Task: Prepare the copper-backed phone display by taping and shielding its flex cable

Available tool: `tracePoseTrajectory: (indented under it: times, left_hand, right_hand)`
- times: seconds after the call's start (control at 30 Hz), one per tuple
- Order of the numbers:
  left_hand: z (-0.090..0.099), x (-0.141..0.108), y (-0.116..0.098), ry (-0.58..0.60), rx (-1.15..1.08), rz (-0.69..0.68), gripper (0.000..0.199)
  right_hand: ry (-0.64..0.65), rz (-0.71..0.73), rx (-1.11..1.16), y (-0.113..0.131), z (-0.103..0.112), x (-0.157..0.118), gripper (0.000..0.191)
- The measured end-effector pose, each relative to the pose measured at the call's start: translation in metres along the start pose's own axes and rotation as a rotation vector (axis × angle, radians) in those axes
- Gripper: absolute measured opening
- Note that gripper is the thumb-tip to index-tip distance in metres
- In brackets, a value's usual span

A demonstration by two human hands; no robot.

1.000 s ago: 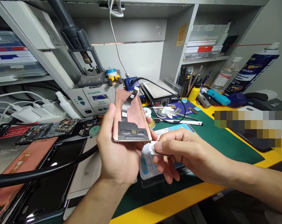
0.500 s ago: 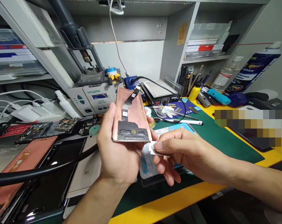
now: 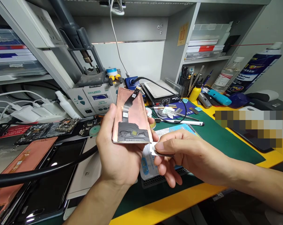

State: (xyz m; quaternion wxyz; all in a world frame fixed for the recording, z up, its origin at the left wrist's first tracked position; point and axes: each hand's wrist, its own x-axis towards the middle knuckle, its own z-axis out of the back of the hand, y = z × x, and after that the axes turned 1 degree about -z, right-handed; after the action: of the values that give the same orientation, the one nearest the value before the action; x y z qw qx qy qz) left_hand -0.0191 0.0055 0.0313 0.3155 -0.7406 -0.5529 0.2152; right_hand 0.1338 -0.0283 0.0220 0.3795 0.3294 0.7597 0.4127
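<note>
A person's two bare hands work above a table. The left hand [image 3: 119, 157] grips a slim curved phone screen panel [image 3: 132, 125], its copper-coloured back facing the camera, with the thumb along the panel's left edge and the palm cupped beneath it. A narrow black ribbon cable [image 3: 129, 101] runs up the copper back, and a dark patch of foil covers the lower part. The panel is held up in the air, above a dark green work mat [image 3: 225, 150] and in front of a grey hot-air rework station [image 3: 94, 100].

The right hand [image 3: 187, 156] pinches a small white paper tab [image 3: 153, 149] between thumb and forefinger, just below the panel's lower right corner. A pale plastic-wrapped card [image 3: 147, 167] lies on the mat beneath it.

Little has changed over the last second: the panel has only shifted slightly, and the right hand has stayed clenched on the tab, still just apart from the panel's edge.
</note>
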Motion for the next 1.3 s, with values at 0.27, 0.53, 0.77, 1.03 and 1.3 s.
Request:
tracePoseTrajectory:
  times: [0.27, 0.53, 0.77, 1.03, 1.3]
  left_hand:
    - [0.000, 0.002, 0.001, 0.011, 0.013, -0.001, 0.052]
    - [-0.002, 0.000, -0.006, 0.026, 0.081, -0.016, 0.054]
    - [0.002, 0.003, -0.008, 0.057, 0.025, -0.017, 0.055]
    - [0.005, 0.004, -0.016, 0.149, -0.017, 0.027, 0.056]
    - [0.011, 0.010, -0.025, 0.181, 0.044, 0.034, 0.059]
  right_hand:
    - [-0.001, -0.005, -0.002, 0.000, 0.001, -0.001, 0.025]
    - [-0.038, 0.074, -0.056, -0.001, -0.001, -0.002, 0.027]
    - [-0.103, 0.132, -0.159, -0.001, -0.004, 0.000, 0.036]
    - [-0.157, 0.144, -0.237, -0.002, -0.005, 0.001, 0.039]
    - [-0.168, 0.140, -0.286, -0.005, -0.005, 0.003, 0.039]
